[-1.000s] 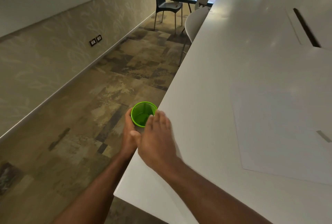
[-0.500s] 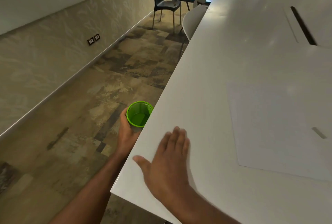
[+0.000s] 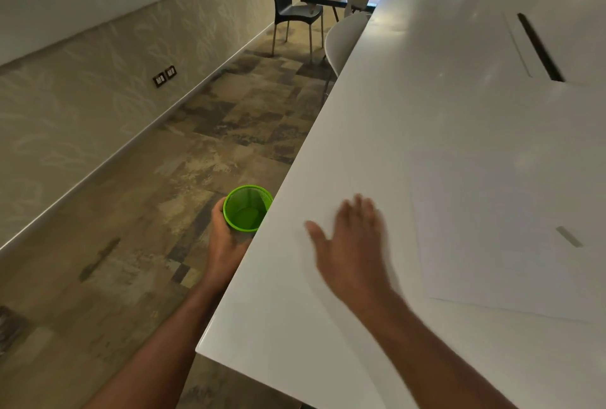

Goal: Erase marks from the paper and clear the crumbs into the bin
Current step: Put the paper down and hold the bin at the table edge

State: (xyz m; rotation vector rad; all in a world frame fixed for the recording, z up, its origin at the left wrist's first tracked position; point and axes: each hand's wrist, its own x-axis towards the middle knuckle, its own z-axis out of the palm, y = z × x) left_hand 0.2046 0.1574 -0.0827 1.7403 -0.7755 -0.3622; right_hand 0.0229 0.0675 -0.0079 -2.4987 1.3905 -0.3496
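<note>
1. White tabletop [image 3: 426, 113] fills the right of your view, with patterned carpet floor [image 3: 164, 198] running along its left edge.
2. Your right hand [image 3: 352, 244] is flat over the table near that edge, fingers straight and spread, thumb out to the left; it holds nothing (it is motion-blurred, so whether the palm touches the surface cannot be told).
3. Your left hand [image 3: 226, 238] is below and just off the table edge, fingers wrapped round the green bin [image 3: 246, 208].
4. You hold the bin upright, mouth open upward, its rim just beside the table edge and lower than the tabletop; its mesh wall and plain bottom show inside.
5. To the right of your right hand lies the paper [image 3: 508, 228], a large white sheet flat on the table, apart from your fingers.
6. On the paper sits a small grey strip [image 3: 569, 236] (too blurred to name).
7. Further off, a dark slot [image 3: 539, 46] cuts the tabletop, a white chair [image 3: 344, 38] stands against the table's left edge, and a black chair [image 3: 288, 2] stands beyond it by the wall.
</note>
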